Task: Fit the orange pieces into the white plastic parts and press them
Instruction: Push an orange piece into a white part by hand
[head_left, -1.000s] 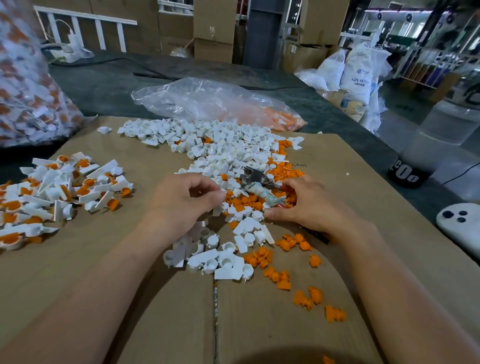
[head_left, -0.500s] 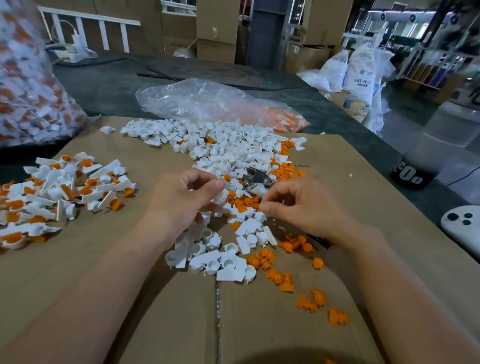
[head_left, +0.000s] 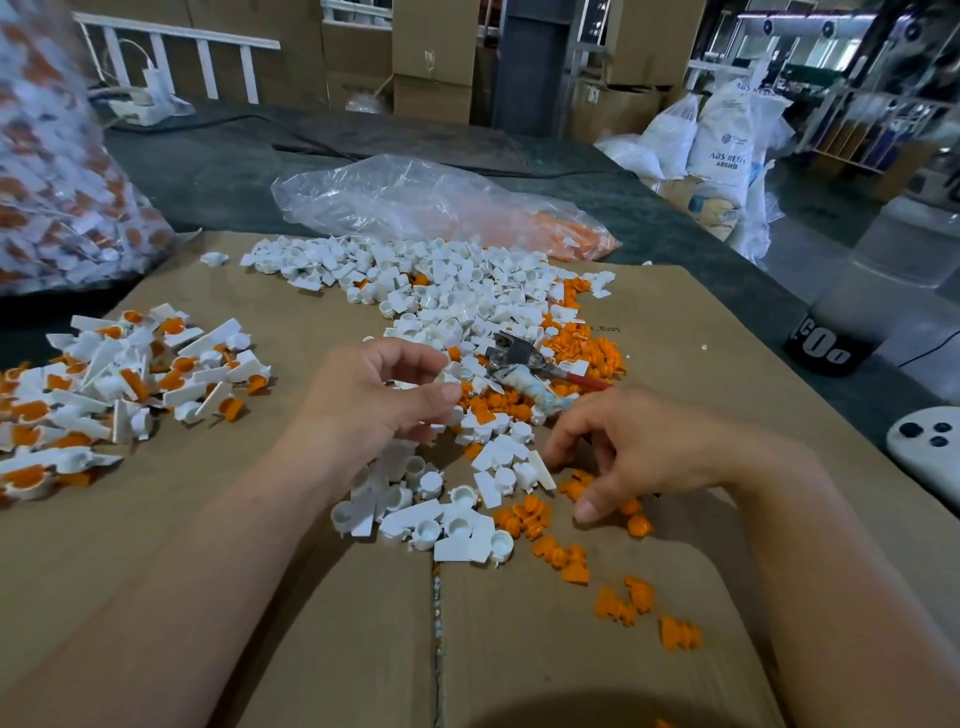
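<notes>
L hand (head_left: 374, 400) pinches small white plastic part (head_left: 450, 376).
R hand (head_left: 639, 452) apart, fingers loose over knobbly orange pieces (head_left: 530, 514) on cardboard (head_left: 519, 649).

Soft, even light is falling on the cardboard (head_left: 171, 519); beyond its far edge everything is curving and blurring

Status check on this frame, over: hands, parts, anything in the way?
Left hand pinches small white plastic part. Right hand open over loose orange plastic pieces on brown cardboard. Red-handled metal tool lies just beyond both hands.
</notes>
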